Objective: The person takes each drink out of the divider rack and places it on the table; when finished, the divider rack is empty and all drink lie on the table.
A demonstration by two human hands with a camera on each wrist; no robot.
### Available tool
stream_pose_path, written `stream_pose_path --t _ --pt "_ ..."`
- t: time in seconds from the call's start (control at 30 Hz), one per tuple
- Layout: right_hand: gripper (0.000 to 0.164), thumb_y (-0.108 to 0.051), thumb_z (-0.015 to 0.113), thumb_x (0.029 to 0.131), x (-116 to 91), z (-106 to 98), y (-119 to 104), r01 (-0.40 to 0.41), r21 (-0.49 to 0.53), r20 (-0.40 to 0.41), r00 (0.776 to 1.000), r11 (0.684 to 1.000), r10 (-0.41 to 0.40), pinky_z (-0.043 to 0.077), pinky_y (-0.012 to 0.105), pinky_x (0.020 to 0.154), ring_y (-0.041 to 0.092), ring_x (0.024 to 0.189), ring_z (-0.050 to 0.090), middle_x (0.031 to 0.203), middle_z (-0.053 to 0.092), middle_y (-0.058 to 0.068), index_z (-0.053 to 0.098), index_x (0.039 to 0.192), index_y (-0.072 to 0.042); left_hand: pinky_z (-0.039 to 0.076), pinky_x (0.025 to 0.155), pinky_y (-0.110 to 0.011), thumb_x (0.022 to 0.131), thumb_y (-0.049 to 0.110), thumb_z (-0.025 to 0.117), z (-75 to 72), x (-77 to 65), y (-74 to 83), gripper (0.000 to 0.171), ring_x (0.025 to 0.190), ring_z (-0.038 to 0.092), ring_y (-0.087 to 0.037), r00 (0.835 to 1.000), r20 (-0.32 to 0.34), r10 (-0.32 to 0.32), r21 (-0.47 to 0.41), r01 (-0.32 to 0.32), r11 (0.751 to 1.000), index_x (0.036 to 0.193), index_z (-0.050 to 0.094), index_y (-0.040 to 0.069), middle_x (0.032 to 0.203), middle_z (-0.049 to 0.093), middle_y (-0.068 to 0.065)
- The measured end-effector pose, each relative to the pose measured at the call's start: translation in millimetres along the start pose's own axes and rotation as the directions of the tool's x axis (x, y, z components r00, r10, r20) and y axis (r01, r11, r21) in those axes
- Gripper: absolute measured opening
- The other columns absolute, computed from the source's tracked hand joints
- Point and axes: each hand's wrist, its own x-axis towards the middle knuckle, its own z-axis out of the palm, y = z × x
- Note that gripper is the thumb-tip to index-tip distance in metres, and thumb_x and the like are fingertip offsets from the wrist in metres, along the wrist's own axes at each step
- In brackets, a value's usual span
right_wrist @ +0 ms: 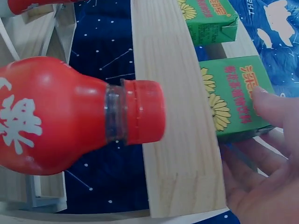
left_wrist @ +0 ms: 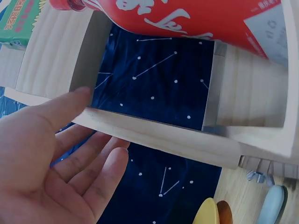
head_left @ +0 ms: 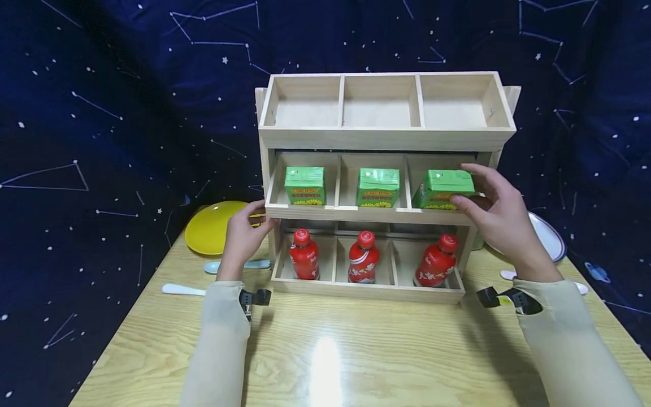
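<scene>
My right hand (head_left: 500,215) grips a green drink carton (head_left: 450,189) in the right compartment of the wooden rack's middle tray (head_left: 351,213). The right wrist view shows the thumb on the carton's (right_wrist: 240,100) printed face and the fingers along its lower side. At the rack's left side, my left hand (head_left: 243,237) holds the wooden upright (left_wrist: 159,137), thumb on one side and fingers on the other. Two more green cartons (head_left: 304,185) (head_left: 378,187) stand in the left and middle compartments. Below, red bottles (head_left: 305,257) (head_left: 363,259) (head_left: 435,262) occupy the bottom tray's compartments.
The top tray (head_left: 386,137) has three bare compartments. Left of the rack lie a yellow plate (head_left: 208,229), a blue spoon (head_left: 211,267) and a white utensil handle (head_left: 182,290). A white plate (head_left: 548,234) and white utensil (head_left: 508,275) lie right. Dark starry cloth (head_left: 127,141) hangs behind.
</scene>
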Motion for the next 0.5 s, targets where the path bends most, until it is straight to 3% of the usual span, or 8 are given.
stream_pose_path --t 0.33,0.5 --pt "0.057 0.016 0.07 0.082 9 8 -2 0.037 0.035 -0.136 0.99 0.999 -0.032 0.049 0.01 0.082 0.008 0.106 0.059 0.118 0.058 -0.001 0.051 0.134 0.003 0.057 0.087 -0.041 0.091 0.019 0.073 3.6 0.7 2.5 0.043 0.103 0.067 -0.034 0.999 -0.032 0.021 -0.024 -0.022 0.999 0.131 0.063 0.007 0.12 0.067 -0.016" --pt "0.055 0.014 0.071 0.082 8 2 -19 0.106 -0.024 -0.248 0.963 0.994 -0.108 0.049 0.01 0.082 0.009 0.104 0.06 0.117 0.062 -0.001 0.053 0.132 0.001 0.056 0.088 -0.041 0.092 0.019 0.072 4.2 -3.0 1.7 0.043 0.104 0.067 -0.033 0.999 -0.047 0.005 -0.028 -0.006 1.0 0.133 0.062 0.008 0.12 0.066 -0.015"
